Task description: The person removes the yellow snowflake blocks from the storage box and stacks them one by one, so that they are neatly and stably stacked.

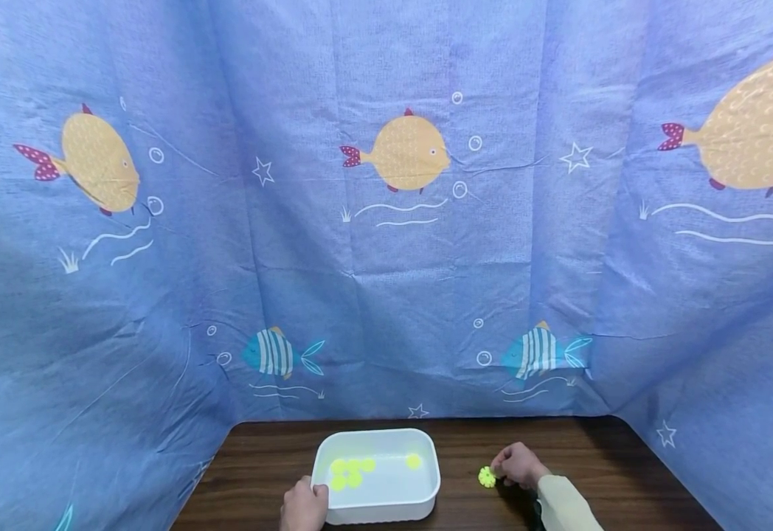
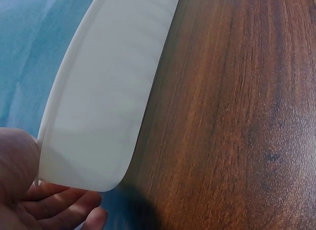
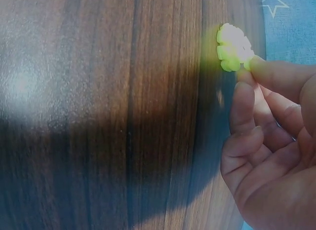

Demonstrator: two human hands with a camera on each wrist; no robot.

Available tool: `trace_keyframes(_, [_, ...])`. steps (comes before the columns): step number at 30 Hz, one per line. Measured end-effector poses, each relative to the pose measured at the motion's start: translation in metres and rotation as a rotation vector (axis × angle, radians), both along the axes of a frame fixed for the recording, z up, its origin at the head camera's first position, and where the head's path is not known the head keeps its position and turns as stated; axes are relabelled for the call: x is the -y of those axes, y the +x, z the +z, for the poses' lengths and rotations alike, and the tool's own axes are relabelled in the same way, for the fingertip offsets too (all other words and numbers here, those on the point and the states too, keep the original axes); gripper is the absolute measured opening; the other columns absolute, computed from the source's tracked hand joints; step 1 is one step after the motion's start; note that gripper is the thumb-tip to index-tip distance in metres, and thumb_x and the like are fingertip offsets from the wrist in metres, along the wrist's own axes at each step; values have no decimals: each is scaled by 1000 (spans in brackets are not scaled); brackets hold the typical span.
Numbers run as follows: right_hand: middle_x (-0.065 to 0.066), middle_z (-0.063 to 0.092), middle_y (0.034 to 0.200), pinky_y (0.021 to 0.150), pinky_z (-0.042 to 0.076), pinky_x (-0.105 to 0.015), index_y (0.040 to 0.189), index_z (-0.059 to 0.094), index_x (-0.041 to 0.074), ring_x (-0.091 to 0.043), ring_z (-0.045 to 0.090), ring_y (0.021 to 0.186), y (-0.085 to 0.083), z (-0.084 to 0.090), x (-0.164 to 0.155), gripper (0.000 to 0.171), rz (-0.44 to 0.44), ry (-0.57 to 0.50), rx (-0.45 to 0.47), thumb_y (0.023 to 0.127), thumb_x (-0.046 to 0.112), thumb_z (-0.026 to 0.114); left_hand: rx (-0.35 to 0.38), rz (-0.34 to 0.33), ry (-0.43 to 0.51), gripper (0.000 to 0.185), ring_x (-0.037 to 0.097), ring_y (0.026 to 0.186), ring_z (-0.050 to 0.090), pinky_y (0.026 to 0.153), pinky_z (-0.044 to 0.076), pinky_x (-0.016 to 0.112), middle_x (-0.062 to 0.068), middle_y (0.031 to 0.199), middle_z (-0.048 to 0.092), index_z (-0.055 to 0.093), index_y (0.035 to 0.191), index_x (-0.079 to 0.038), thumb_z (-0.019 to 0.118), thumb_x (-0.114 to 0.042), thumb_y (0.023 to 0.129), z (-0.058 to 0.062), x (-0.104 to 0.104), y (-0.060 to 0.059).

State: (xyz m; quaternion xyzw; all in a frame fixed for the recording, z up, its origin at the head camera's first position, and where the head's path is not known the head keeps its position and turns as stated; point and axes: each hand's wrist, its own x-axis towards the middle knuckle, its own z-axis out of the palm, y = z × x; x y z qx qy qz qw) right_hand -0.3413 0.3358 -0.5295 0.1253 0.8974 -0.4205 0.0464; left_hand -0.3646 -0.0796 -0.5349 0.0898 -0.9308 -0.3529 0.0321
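So the right hand [image 1: 519,466] is pinching a yellow flower [image 1: 487,477] by its edge, fingers holding it over the bench [image 1: 260,457], off to the right of the white tub [image 1: 381,510]. Left hand [image 1: 304,507] is gripping the tub's near-left corner. Inside, a bunch of yellow discs [image 1: 353,479] is lying leftward, while one lone disc [image 1: 414,461] is sitting over right. Fishy blue curtain [image 1: 400,258] is hanging behind.

Your right sleeve [image 1: 567,503] is long, plain and pale cream, its cuff [image 1: 546,481] ending near the wrist beside a small dark shape [image 1: 538,518] too indistinct to identify, while your right hand [image 1: 519,466] and left hand [image 1: 304,505] are both bare.
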Motion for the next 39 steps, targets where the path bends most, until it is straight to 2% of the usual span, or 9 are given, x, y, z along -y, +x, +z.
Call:
trace_keyframes(7, [-1, 60, 66, 43, 34, -22, 79, 67, 7, -13, 53, 55, -2, -1, -1, 5, -8, 11, -5, 81, 7, 63, -3, 3, -3, 29, 32, 71, 62, 64, 48, 44, 20, 78, 63, 60, 92, 8, 47, -16, 83, 3, -2, 1])
trace_keyframes(27, [-1, 59, 65, 44, 35, -22, 77, 68, 7, -13, 53, 53, -1, -5, 2, 5, -13, 41, -26, 79, 6, 64, 7, 7, -8, 29, 30, 69, 61, 62, 47, 43, 19, 76, 63, 60, 92, 8, 48, -17, 84, -1, -1, 1])
trace_keyframes(34, [-1, 60, 66, 48, 41, -25, 75, 69, 6, -13, 53, 52, -1, -7, 4, 6, 6, 83, -79, 80, 5, 65, 4, 7, -5, 28, 30, 69, 61, 62, 47, 43, 19, 76, 63, 60, 92, 7, 48, -16, 83, 0, -2, 0])
trace_keyframes(39, [-1, 61, 66, 47, 41, -26, 74, 69, 6, -13, 52, 51, -3, -8, 2, 7, 30, 71, -75, 79, 5, 64, 1, 8, -7, 27, 29, 68, 60, 62, 47, 43, 19, 76, 63, 60, 91, 7, 48, -16, 84, 2, -3, 1])
